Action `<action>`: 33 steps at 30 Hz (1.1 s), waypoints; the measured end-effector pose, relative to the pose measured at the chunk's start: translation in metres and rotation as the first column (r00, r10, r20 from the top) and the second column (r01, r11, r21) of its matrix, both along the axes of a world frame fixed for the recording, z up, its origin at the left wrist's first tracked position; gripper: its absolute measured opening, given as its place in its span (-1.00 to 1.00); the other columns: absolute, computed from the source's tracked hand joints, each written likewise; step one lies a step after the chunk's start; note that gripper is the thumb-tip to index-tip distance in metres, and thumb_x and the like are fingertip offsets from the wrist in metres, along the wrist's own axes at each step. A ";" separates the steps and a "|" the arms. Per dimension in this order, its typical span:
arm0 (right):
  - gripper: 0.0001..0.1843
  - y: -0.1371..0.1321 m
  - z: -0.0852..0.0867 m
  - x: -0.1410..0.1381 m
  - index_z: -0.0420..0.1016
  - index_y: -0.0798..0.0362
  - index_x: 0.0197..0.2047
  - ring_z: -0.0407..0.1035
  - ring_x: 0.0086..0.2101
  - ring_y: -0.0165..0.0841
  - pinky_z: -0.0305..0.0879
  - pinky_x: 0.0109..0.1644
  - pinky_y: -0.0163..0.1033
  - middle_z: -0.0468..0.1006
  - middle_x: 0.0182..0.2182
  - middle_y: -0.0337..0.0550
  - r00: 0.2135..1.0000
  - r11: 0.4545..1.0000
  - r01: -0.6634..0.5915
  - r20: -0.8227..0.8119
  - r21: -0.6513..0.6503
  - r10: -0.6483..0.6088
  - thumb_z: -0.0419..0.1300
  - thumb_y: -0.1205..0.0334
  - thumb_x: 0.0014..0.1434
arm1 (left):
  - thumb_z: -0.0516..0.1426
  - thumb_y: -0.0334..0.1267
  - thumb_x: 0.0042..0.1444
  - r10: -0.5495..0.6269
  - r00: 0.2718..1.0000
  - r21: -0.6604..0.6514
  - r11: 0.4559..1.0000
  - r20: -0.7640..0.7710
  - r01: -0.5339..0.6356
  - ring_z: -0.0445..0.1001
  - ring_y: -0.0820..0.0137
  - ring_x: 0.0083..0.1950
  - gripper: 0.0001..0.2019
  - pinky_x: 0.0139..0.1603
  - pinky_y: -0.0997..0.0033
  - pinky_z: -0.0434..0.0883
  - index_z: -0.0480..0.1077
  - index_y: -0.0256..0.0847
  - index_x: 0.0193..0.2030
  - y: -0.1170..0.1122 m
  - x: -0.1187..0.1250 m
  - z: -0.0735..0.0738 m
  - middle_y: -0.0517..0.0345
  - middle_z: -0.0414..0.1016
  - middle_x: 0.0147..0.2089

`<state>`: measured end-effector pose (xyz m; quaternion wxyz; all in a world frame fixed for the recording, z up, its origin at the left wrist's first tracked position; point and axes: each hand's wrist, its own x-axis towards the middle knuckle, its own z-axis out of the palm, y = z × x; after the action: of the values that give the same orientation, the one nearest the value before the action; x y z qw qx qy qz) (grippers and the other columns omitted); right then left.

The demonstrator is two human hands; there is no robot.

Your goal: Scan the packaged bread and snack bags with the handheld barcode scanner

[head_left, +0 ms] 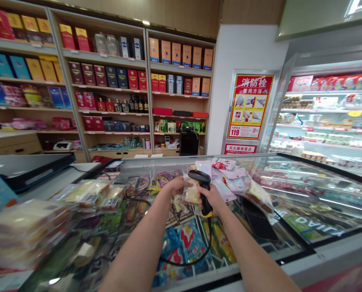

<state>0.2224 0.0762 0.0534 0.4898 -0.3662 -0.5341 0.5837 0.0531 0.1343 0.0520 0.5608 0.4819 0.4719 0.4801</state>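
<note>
My right hand (212, 197) is wrapped round the grip of a black barcode scanner (199, 176) with a yellow-edged base. A dark cable hangs from it and loops over the glass. Just left of the scanner, my left hand (176, 185) pinches a clear-wrapped piece of pale bread (191, 194), held close under the scanner's head. Right behind my hands lies a heap of pale pink packets (229, 178). A bagged bread loaf (259, 195) rests at that heap's right side, close to a flat black phone-like slab (258, 219).
Below is a glass-topped freezer (313, 253) with colourful packs inside. Wrapped bread (91, 192) lies on its left, and a blurred stack of bagged bread (25, 233) stands nearer. Behind are shelves of boxes (117, 77); a lit chiller (330, 113) is at right.
</note>
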 end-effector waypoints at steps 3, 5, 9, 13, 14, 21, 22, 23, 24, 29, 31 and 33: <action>-0.55 -0.002 0.002 0.001 0.33 0.08 -0.39 0.20 -0.73 -0.50 0.21 -0.68 -0.35 0.37 -0.68 -0.37 1.000 1.000 -0.020 -0.004 0.003 0.020 0.36 -0.07 -0.19 | 0.38 -0.43 -0.48 0.076 0.997 0.069 0.995 0.035 -0.078 0.48 0.34 -0.48 -0.65 -0.42 0.37 0.42 0.46 -0.27 -0.43 0.006 -0.039 0.018 0.13 0.51 -0.51; -0.54 -0.003 0.002 0.001 0.34 0.07 -0.35 0.21 -0.73 -0.49 0.20 -0.68 -0.35 0.38 -0.67 -0.38 0.999 0.999 -0.040 -0.006 0.015 0.040 0.36 -0.06 -0.18 | 0.36 -0.45 -0.49 0.275 0.958 0.173 0.943 0.084 -0.286 0.47 0.38 -0.47 -0.67 -0.38 0.41 0.42 0.45 -0.27 -0.45 0.010 -0.060 0.024 0.15 0.53 -0.49; -0.57 -0.005 0.001 -0.002 0.33 0.06 -0.34 0.21 -0.72 -0.48 0.20 -0.67 -0.32 0.36 -0.66 -0.38 0.999 0.995 -0.044 0.026 0.088 0.042 0.33 -0.05 -0.14 | 0.33 -0.42 -0.44 0.537 0.795 0.209 0.774 0.282 -0.597 0.47 0.42 -0.42 -0.70 -0.34 0.43 0.42 0.42 -0.24 -0.46 0.016 -0.075 0.014 0.23 0.52 -0.47; -0.63 -0.006 -0.001 -0.002 0.32 0.04 -0.37 0.21 -0.73 -0.45 0.22 -0.64 -0.28 0.35 -0.68 -0.37 0.995 0.979 -0.004 0.103 0.203 -0.017 0.31 -0.03 -0.09 | 0.35 -0.31 -0.44 0.487 0.792 0.100 0.826 0.367 -0.555 0.51 0.36 -0.38 -0.65 -0.33 0.37 0.44 0.40 -0.22 -0.41 0.015 -0.068 -0.004 0.23 0.52 -0.46; -0.65 -0.006 -0.001 -0.002 0.32 0.03 -0.38 0.22 -0.73 -0.43 0.21 -0.63 -0.28 0.35 -0.70 -0.37 0.989 0.972 0.005 0.146 0.233 -0.040 0.30 -0.02 -0.08 | 0.36 -0.29 -0.46 0.463 0.813 0.114 0.841 0.354 -0.529 0.51 0.36 -0.37 -0.63 -0.33 0.38 0.44 0.41 -0.22 -0.40 0.014 -0.067 -0.006 0.22 0.52 -0.45; -0.76 -0.005 -0.004 0.001 0.33 0.02 -0.37 0.26 -0.73 -0.37 0.22 -0.58 -0.27 0.33 -0.78 -0.37 0.923 0.941 -0.006 0.363 0.339 -0.124 0.25 0.07 -0.02 | 0.39 -0.22 -0.56 0.368 0.872 0.160 0.887 0.322 -0.433 0.49 0.37 -0.39 -0.56 -0.31 0.35 0.43 0.45 -0.23 -0.40 0.010 -0.064 -0.002 0.18 0.54 -0.42; -0.76 -0.005 -0.004 0.001 0.33 0.02 -0.36 0.27 -0.73 -0.37 0.22 -0.58 -0.27 0.33 -0.78 -0.37 0.923 0.941 -0.010 0.365 0.338 -0.122 0.25 0.07 -0.02 | 0.39 -0.22 -0.55 0.372 0.874 0.155 0.888 0.312 -0.433 0.49 0.36 -0.39 -0.55 -0.30 0.35 0.43 0.45 -0.23 -0.39 0.010 -0.064 -0.003 0.18 0.53 -0.43; -0.76 -0.004 -0.004 0.001 0.33 0.02 -0.36 0.27 -0.73 -0.37 0.22 -0.58 -0.27 0.33 -0.77 -0.38 0.924 0.942 -0.013 0.363 0.335 -0.116 0.24 0.07 -0.02 | 0.38 -0.21 -0.55 0.376 0.875 0.154 0.887 0.306 -0.435 0.49 0.36 -0.39 -0.55 -0.30 0.35 0.43 0.45 -0.23 -0.39 0.010 -0.064 -0.003 0.18 0.53 -0.44; -0.75 -0.004 -0.005 0.001 0.33 0.02 -0.35 0.27 -0.73 -0.37 0.22 -0.58 -0.27 0.33 -0.77 -0.38 0.926 0.944 -0.019 0.361 0.330 -0.108 0.24 0.07 -0.02 | 0.38 -0.22 -0.55 0.381 0.873 0.154 0.885 0.305 -0.440 0.49 0.36 -0.39 -0.55 -0.30 0.35 0.43 0.46 -0.23 -0.39 0.010 -0.064 -0.004 0.19 0.53 -0.44; -0.76 -0.001 -0.008 0.001 0.32 0.03 -0.33 0.26 -0.73 -0.39 0.22 -0.60 -0.28 0.32 -0.75 -0.39 0.929 0.950 -0.048 0.363 0.310 -0.071 0.22 0.07 0.00 | 0.40 -0.27 -0.59 0.389 0.858 0.156 0.875 0.334 -0.457 0.47 0.40 -0.44 -0.55 -0.33 0.38 0.43 0.47 -0.24 -0.41 0.014 -0.065 -0.008 0.20 0.53 -0.47; -0.76 0.000 -0.010 0.001 0.32 0.03 -0.33 0.25 -0.73 -0.39 0.21 -0.60 -0.29 0.32 -0.75 -0.39 0.929 0.950 -0.054 0.364 0.309 -0.066 0.22 0.07 0.01 | 0.40 -0.28 -0.60 0.374 0.858 0.157 0.880 0.351 -0.448 0.48 0.40 -0.45 -0.56 -0.33 0.38 0.44 0.47 -0.25 -0.42 0.015 -0.066 -0.009 0.18 0.55 -0.46; -0.76 0.001 -0.011 0.001 0.33 0.03 -0.33 0.25 -0.74 -0.39 0.21 -0.60 -0.28 0.32 -0.75 -0.39 0.932 0.952 -0.058 0.359 0.302 -0.058 0.21 0.06 0.02 | 0.41 -0.28 -0.59 0.369 0.860 0.157 0.883 0.351 -0.442 0.49 0.37 -0.44 -0.56 -0.32 0.35 0.45 0.47 -0.25 -0.42 0.015 -0.067 -0.009 0.17 0.55 -0.46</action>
<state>0.2235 0.0776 0.0423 0.4334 -0.3871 -0.6997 0.4155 -0.0137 0.1494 0.0427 0.4534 0.3511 0.4094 0.7096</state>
